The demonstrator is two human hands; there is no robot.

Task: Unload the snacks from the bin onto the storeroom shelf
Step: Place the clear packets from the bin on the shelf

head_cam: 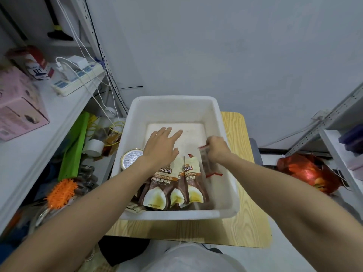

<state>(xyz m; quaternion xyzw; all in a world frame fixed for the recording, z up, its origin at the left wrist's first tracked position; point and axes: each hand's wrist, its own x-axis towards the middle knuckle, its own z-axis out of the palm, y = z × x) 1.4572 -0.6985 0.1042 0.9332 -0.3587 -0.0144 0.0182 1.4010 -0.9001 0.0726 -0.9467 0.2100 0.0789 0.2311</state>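
Snack pouches of brown and white foil (172, 191) lie overlapped at the near end of the white plastic bin (176, 215). The bin sits on a small wood-grain table (241, 228), probably so the shelving on either side is within reach. A round foil-topped can (130, 159) stands in the bin's left corner. The person's right hand (217, 149) has its fingers curled round the top of a clear, red-edged packet (206, 163), pinching it upright as if to draw it free of the pouches. The left hand (161, 148) hangs flat above them with its fingers spread straight, gripping nothing, and looks ready for the next pouch. The white shelf on the left (59, 118) already carries a pink box (17, 107) and a power strip (78, 77), so I judge space there is tight.
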